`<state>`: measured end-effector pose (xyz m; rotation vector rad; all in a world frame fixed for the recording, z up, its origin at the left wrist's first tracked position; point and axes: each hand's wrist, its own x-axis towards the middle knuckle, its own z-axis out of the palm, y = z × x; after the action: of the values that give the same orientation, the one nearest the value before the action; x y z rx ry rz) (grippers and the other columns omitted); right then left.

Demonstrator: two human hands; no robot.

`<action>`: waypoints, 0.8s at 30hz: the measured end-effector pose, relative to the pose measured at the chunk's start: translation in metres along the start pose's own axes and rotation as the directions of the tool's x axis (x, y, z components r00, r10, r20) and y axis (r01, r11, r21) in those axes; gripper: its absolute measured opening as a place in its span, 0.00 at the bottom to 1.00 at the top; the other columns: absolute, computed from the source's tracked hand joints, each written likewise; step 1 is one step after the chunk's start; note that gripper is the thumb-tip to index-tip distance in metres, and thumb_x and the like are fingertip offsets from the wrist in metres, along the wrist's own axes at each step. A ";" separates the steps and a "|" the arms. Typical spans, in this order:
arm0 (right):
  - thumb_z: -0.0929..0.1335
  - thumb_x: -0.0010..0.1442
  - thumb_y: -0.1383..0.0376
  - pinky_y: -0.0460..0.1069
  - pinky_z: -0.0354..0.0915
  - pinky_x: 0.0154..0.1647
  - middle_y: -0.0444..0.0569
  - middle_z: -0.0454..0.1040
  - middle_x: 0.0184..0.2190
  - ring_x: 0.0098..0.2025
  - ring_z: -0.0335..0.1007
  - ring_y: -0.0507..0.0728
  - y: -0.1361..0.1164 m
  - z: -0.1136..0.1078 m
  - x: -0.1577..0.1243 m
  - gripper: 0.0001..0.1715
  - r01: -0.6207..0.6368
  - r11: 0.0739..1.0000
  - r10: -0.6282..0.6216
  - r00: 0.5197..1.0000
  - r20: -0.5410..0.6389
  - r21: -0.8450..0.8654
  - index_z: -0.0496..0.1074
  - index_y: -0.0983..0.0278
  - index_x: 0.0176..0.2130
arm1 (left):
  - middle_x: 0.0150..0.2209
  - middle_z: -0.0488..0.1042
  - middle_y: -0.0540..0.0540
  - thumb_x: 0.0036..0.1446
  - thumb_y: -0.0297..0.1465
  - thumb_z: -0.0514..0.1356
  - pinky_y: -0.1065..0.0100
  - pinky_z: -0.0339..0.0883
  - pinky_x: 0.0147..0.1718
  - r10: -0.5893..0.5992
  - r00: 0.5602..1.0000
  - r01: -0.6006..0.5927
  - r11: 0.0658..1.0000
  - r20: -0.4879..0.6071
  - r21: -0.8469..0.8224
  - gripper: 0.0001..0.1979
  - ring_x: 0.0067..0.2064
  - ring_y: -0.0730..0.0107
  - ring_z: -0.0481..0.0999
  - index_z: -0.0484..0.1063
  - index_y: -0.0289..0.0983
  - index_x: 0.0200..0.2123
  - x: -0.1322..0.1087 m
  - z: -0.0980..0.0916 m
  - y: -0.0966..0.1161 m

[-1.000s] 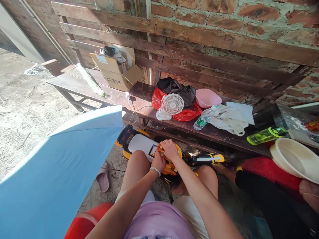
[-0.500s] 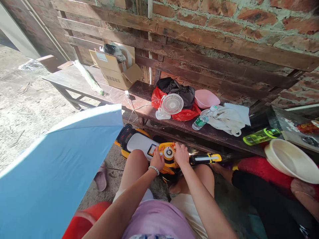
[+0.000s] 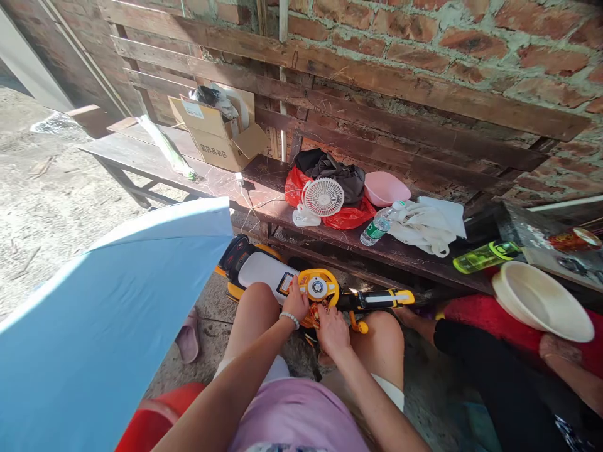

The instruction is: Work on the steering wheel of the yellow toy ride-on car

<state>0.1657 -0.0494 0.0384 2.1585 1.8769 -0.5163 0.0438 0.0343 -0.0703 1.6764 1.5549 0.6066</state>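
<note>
Hands just apart, L hand (image 3: 296, 301) on toy body (image 3: 264, 267), R hand (image 3: 333, 333) gripping orange part (image 3: 311, 319).

Left hand (image 3: 296, 300) and right hand (image 3: 333, 333) close together, both curled and pointing downward.

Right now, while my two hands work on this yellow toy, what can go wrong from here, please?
The yellow-and-white toy vehicle sits low beside your knees on rough ground, so it might shift or tip. Your right hand is close to a small orange piece below the steering wheel; it could possibly drop into the dark gap underneath. Your left hand also rests near that wheel, so a slip could pinch your fingers.
</note>
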 end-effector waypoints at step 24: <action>0.58 0.77 0.66 0.57 0.62 0.60 0.55 0.75 0.63 0.63 0.65 0.64 -0.037 -0.055 0.106 0.26 0.256 0.965 -0.260 0.961 -0.094 -0.056 0.77 0.56 0.63 | 0.73 0.66 0.25 0.64 0.27 0.58 0.41 0.65 0.72 0.022 1.000 -0.022 1.000 0.005 -0.012 0.41 0.75 0.41 0.66 0.53 0.28 0.78 0.005 0.000 -0.001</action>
<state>0.1472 0.0740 0.0466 1.9568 2.2200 -0.4163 0.0439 0.0392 -0.0720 1.6870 1.5278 0.6211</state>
